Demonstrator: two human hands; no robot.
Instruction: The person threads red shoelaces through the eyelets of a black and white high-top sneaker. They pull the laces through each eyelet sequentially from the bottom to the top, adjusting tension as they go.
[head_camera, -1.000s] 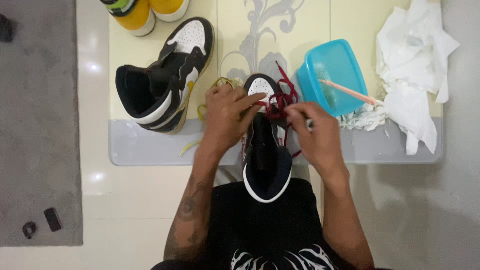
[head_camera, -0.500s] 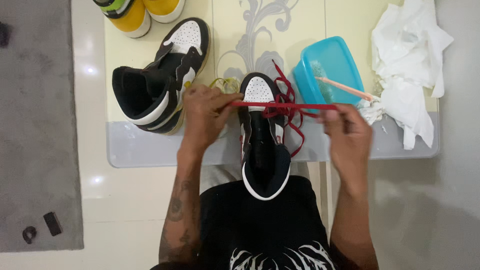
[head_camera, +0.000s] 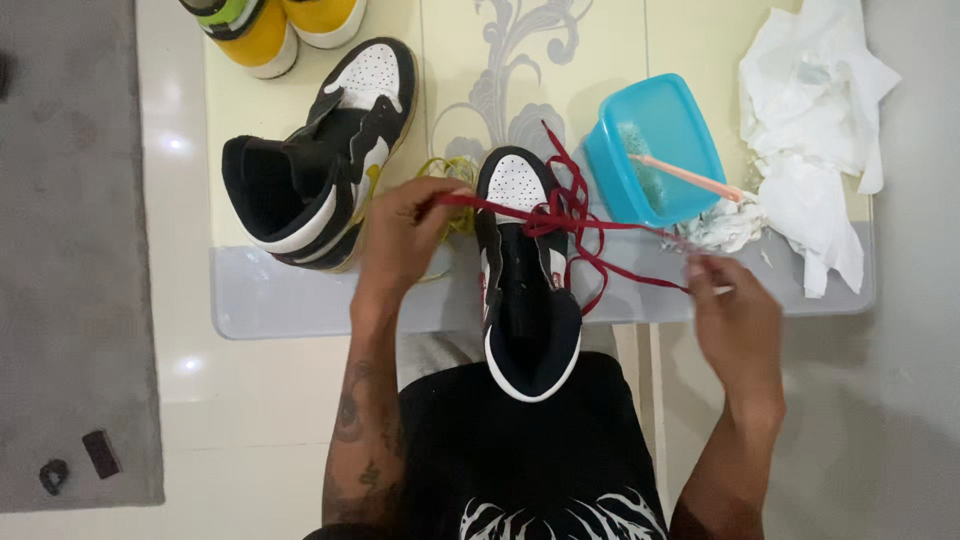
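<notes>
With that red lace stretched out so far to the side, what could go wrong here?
The right hand pulls the red lace taut just in front of the blue tub, where a brush leans out; a wider pull might snag the handle or tip the tub. The shoe stands half on the person's lap, half on the mat's edge, steadied only by the left hand holding the other lace end, so an uneven tug could twist it off.
</notes>
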